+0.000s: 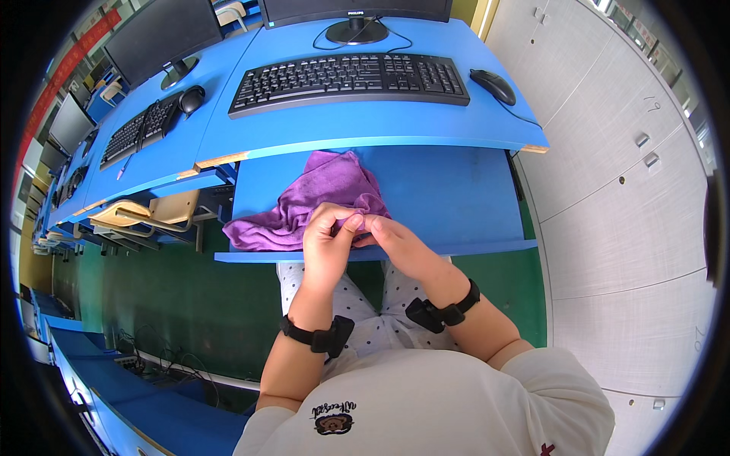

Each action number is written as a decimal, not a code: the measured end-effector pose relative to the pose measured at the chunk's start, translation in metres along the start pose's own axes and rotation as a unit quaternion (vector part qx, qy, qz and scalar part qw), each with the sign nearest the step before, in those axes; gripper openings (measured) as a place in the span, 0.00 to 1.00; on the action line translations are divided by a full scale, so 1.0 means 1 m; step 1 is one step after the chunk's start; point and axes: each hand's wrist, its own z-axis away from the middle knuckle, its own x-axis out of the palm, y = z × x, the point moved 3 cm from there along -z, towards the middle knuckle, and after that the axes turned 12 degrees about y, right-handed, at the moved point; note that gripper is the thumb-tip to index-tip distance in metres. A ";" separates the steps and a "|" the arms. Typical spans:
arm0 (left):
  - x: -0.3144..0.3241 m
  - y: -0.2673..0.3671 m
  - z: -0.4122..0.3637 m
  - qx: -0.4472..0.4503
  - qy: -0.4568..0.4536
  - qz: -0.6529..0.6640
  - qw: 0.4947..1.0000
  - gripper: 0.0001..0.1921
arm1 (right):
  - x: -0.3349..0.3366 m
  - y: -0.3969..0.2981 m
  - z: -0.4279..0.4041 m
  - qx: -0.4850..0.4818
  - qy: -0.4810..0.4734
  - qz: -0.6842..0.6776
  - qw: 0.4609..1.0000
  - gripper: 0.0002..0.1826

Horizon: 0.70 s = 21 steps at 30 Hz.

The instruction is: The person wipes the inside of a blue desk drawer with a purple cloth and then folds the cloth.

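A crumpled purple cloth [325, 188] lies on the left part of the blue pull-out keyboard tray [450, 194] below the desktop. My left hand [331, 239] pinches a gathered bit of the cloth between thumb and index finger. Close against it on the right, my right hand [393, 236] has its fingers at the same gathered bit; some of its fingertips are hidden behind the left hand and the cloth. Both hands are over the front edge of the tray.
On the blue desktop stand a black keyboard [353, 80], a black mouse [493, 86] and a monitor [356, 8]. Grey cabinets [616, 228] rise close on the right. At left are another keyboard [142, 128], a monitor [162, 37] and wooden chairs [174, 208] under the desks.
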 end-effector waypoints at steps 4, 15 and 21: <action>0.005 -0.001 0.002 -0.035 0.023 0.009 0.999 0.01 | -0.003 0.003 0.000 -0.020 0.011 0.026 0.999 0.27; 0.010 -0.004 0.012 -0.191 0.103 0.172 0.961 0.03 | 0.003 -0.004 0.004 -0.043 0.028 0.031 0.998 0.26; 0.015 0.002 0.005 -0.229 0.098 0.236 0.939 0.03 | -0.003 0.000 -0.006 -0.011 -0.002 -0.061 0.998 0.33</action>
